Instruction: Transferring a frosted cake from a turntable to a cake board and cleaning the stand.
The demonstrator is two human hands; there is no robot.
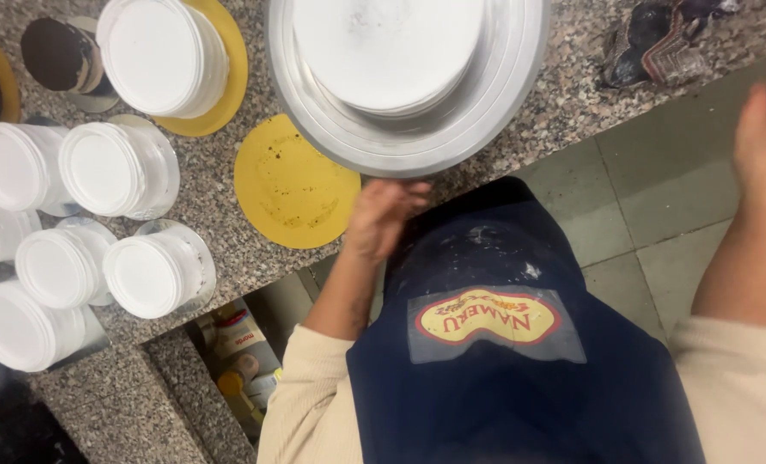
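My left hand (381, 215) has its fingers loosely curled against the near rim of the round silver metal turntable (503, 94), resting there rather than clamped around it. My right hand (765, 129) sits at the picture's right edge, raised off the counter; I cannot tell whether its fingers are apart or closed. On the turntable stands a smooth white frosted round cake (389, 47). Just left of my left hand lies a bare yellow round cake board (288, 185) on the speckled granite counter (563, 103). Farther left stand several small white frosted cakes (99, 167).
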